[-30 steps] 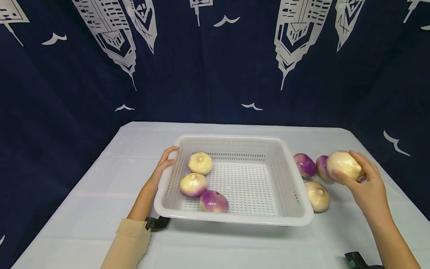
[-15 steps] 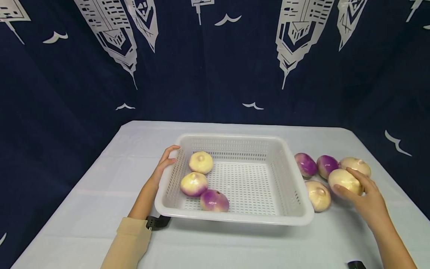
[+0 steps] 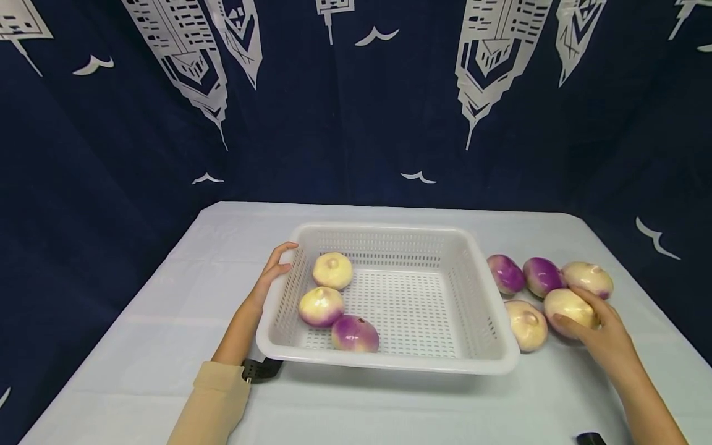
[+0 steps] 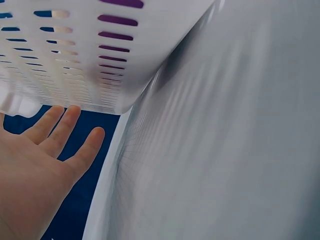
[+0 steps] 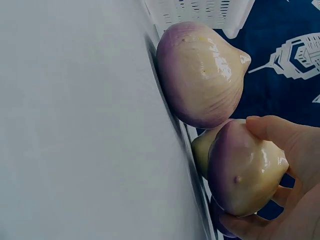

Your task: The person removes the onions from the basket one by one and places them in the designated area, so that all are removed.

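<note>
Moved since the earlier frame: held onion (image 3: 570, 309) and right hand (image 3: 607, 337), lowered toward the desk (image 3: 389, 411) and slightly nearer its front edge. No shift noted in left hand (image 3: 267, 279) or white basket (image 3: 411, 309).

Now: held onion just beside near pale onion (image 3: 526, 325), between basket and desk's right edge. Cannot tell about full contact with the desk top. Right fingers pinching held onion against thumb; left fingers (image 4: 86, 150) spread and fairly straight, at basket's left rim and outer wall.

Progress, as judged: partway through a transfer of onions between basket and desk. Counted three inside, toward basket's left: back onion (image 3: 332, 271), middle onion (image 3: 321, 306), front onion (image 3: 355, 334). Counted five outside, held one included; also first purple onion (image 3: 506, 274), second purple onion (image 3: 542, 276), and far pale onion (image 3: 588, 278) toward desk's right edge. Not yet done: release of held onion. Left over, if emptying out (a guess): the three inside.

Checked for brands, labels, writing: none legible. On navy backdrop (image 3: 345, 123), only building prints (image 3: 492, 55) and bird-like prints (image 3: 91, 67); on black wrist strap (image 3: 261, 369), no readable mark.
</note>
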`<act>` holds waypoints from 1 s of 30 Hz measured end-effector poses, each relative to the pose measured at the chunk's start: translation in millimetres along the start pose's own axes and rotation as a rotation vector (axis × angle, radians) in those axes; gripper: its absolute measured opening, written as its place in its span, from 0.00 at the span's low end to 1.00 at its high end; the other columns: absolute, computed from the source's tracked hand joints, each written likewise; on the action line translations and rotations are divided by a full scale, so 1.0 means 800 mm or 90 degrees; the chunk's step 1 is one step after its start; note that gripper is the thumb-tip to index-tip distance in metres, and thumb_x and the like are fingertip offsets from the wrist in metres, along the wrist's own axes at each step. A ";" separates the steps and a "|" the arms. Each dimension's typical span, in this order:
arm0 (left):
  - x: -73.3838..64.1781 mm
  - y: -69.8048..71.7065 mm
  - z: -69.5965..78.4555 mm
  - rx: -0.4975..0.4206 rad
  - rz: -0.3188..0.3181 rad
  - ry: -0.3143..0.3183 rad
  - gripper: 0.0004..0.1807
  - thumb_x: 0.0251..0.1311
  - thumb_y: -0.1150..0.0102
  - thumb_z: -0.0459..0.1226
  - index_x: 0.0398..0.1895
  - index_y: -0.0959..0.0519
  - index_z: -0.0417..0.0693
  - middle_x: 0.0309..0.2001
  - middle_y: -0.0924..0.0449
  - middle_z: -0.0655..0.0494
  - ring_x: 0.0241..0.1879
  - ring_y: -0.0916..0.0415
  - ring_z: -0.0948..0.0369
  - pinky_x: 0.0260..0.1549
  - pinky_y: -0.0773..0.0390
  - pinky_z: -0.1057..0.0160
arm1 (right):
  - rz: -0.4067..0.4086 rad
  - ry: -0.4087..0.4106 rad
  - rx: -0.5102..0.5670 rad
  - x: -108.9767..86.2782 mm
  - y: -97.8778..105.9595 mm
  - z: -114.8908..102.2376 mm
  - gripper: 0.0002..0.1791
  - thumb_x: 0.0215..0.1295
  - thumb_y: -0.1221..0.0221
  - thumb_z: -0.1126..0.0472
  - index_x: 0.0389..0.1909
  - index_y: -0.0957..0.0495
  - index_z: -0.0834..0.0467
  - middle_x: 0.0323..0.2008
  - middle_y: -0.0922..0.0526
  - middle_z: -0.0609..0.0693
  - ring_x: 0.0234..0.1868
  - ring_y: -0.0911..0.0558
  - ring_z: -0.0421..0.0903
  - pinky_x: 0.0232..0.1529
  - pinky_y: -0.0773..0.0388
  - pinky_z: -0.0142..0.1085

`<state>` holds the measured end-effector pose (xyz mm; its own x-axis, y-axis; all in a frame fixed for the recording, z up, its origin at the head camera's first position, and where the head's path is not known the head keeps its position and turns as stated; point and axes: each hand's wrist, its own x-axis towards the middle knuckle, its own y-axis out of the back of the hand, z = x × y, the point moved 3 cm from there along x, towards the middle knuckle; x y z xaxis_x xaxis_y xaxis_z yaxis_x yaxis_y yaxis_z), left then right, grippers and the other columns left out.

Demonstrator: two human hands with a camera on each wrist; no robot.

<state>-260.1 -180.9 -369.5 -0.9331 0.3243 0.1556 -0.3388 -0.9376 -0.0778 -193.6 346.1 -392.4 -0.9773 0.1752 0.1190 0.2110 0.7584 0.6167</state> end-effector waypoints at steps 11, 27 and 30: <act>0.000 0.000 -0.001 -0.005 0.001 -0.001 0.24 0.55 0.70 0.33 0.55 0.44 0.62 0.61 0.51 0.41 0.57 0.44 0.44 0.49 0.30 0.52 | 0.012 0.081 -0.059 -0.001 -0.007 0.015 0.36 0.59 0.43 0.56 0.65 0.46 0.64 0.64 0.43 0.62 0.50 0.42 0.25 0.54 0.48 0.25; 0.002 0.001 -0.002 -0.011 0.004 0.003 0.24 0.55 0.71 0.34 0.55 0.44 0.63 0.62 0.52 0.41 0.58 0.45 0.46 0.50 0.31 0.52 | 0.008 0.076 -0.062 0.000 -0.005 0.011 0.36 0.61 0.45 0.56 0.65 0.47 0.66 0.60 0.43 0.75 0.51 0.42 0.25 0.57 0.50 0.26; 0.004 0.004 -0.004 0.009 0.015 -0.005 0.24 0.55 0.70 0.34 0.57 0.44 0.58 0.63 0.52 0.42 0.56 0.41 0.48 0.49 0.29 0.56 | 0.009 0.073 -0.061 0.001 -0.004 0.010 0.36 0.61 0.45 0.56 0.66 0.47 0.65 0.61 0.44 0.75 0.51 0.43 0.25 0.55 0.50 0.24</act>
<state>-264.7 -182.4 -372.2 -0.9399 0.3011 0.1610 -0.3150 -0.9467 -0.0681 -194.5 349.0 -400.4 -0.9710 0.1090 0.2126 0.2276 0.6921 0.6849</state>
